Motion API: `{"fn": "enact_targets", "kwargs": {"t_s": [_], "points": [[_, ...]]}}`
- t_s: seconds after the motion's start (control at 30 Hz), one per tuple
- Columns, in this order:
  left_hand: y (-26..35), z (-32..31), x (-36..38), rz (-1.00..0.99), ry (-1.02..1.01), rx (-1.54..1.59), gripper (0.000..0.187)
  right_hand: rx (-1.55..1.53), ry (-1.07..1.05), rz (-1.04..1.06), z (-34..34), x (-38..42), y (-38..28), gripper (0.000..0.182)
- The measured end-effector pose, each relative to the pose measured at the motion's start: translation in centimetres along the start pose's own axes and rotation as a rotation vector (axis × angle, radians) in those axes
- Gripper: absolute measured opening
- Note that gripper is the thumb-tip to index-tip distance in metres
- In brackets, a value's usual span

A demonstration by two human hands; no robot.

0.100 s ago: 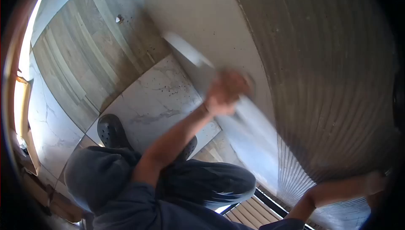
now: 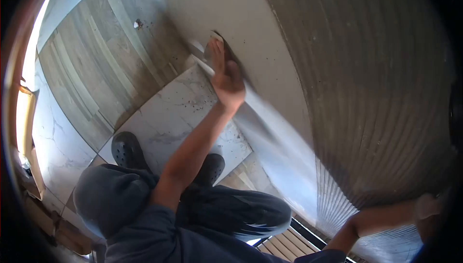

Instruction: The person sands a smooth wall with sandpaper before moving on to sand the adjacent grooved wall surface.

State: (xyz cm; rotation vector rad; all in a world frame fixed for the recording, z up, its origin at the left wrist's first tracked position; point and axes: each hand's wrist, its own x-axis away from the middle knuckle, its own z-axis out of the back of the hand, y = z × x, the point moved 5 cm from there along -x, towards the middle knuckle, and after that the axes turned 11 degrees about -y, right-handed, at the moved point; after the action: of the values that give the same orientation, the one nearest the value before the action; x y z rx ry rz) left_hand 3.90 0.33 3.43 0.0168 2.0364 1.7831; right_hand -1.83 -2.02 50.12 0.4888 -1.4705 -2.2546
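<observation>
Head view: left hand (image 2: 229,80) outstretched, fingers (image 2: 218,54) along blade (image 2: 216,35).

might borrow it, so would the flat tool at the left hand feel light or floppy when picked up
The flat tool is probably light: its visible part looks thin and small beside the left hand. Likely fairly stiff, as that part shows no obvious bend. Its flat shape should discourage rolling.

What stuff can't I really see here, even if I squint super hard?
All in the head view:
Right hand: blurred, lost in the dark right edge; can't tell what it holds.
Scraper: partly hidden by the left hand.
Specks on the tile: too small to name.
Right shoe: back hidden by the right leg.
</observation>
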Motion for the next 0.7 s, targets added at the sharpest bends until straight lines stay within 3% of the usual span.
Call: {"fn": "enact_targets", "kwargs": {"t_s": [0.03, 0.13, 0.2, 0.27, 0.33, 0.37, 0.43, 0.53, 0.6, 0.67, 0.7], "points": [[-0.6, -0.5, 0.2, 0.077, 0.000, 0.141, 0.043, -0.003, -0.009, 0.031, 0.0, 0.1, -0.6, 0.037], [3.9, -3.9, 4.8, -0.434, -0.182, 0.221, 0.040, 0.016, 0.002, 0.029, 0.0, 0.3, -1.6, 0.036], [5.3, -4.1, 6.2, -0.549, -0.334, 0.321, 0.035, 0.019, -0.009, 0.036, -0.1, 0.1, -1.5, 0.036], [2.4, -4.8, 5.7, -0.683, -0.322, 0.278, 0.029, 0.037, -0.023, 0.066, 0.0, -0.1, -1.1, 0.037], [1.6, -1.8, 1.0, -0.483, -0.102, -0.051, 0.032, 0.041, -0.028, 0.091, 0.1, -0.3, -1.3, 0.038], [-0.9, -0.6, -0.8, -0.122, 0.009, 0.148, 0.037, 0.041, -0.040, 0.090, 0.0, -0.2, -1.4, 0.039], [-3.0, -0.8, 0.3, 0.255, 0.110, 0.332, 0.043, 0.030, -0.030, 0.089, 0.2, 0.4, -1.0, 0.039], [0.3, -6.8, 5.9, -0.052, -0.078, 0.914, 0.055, 0.049, -0.030, 0.100, 0.9, 0.5, -0.9, 0.041], [7.1, -4.7, 6.9, -0.430, -0.346, -0.015, 0.061, 0.045, -0.065, 0.133, 0.8, 0.5, -1.5, 0.042], [4.8, -4.1, 6.4, -0.613, -0.289, -0.091, 0.056, 0.103, -0.085, 0.071, 0.6, 0.2, -1.2, 0.043], [2.3, -3.8, 5.4, -0.513, -0.259, 0.140, 0.054, 0.099, -0.088, 0.086, 0.4, -0.1, -1.7, 0.043]]}}
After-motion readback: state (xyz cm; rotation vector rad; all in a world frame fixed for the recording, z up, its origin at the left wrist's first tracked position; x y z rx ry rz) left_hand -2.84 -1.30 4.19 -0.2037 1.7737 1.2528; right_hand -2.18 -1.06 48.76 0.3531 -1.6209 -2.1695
